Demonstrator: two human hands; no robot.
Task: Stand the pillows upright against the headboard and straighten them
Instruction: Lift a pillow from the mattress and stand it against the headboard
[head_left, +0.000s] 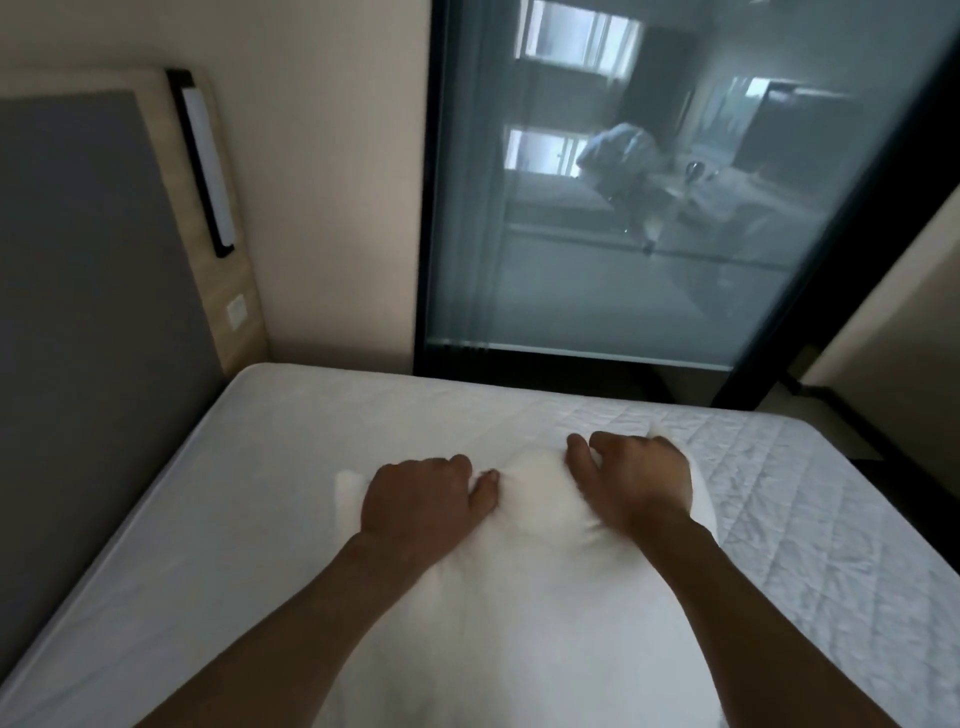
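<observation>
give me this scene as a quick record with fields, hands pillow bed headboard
left hand: gripping the pillow's far edge
right hand: gripping the same edge, apart from the left
pillow: white, blurred, over the bed in front of the person, not at the headboard
bed: white quilted cover, no other pillow seen
headboard: grey panel, at left, nothing leaning on it
step: pillow not yet stood upright

Cloth, wood, glass

Pillow (524, 597): soft white cloth, smooth, matt. Mattress (779, 493): quilted fabric w/ stitched diamonds. Headboard (78, 291): matt grey panel (fabric-looking), pale wood-grain frame (228, 280). Glass panel (649, 208): glossy, reflective.
</observation>
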